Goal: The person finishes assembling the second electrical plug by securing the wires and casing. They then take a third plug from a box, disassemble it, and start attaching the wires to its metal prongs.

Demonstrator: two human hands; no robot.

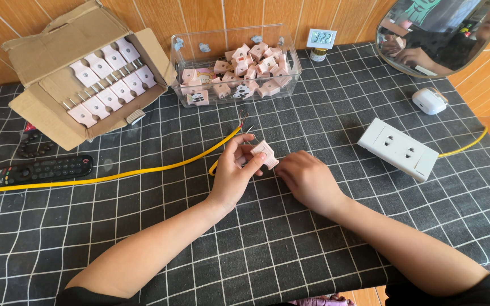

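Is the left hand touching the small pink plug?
Touching: the head view shows the left hand pinching the pink plug between thumb and fingers, above the table.

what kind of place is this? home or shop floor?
Likely a home table used for small plug assembly, not a factory line. Signs: a grid-pattern tablecloth, a TV remote and mirror, beside a cardboard box of pink plugs and a clear bin of plug parts.

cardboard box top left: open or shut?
Open. The cardboard box has its flaps folded back, showing rows of pink plugs inside.
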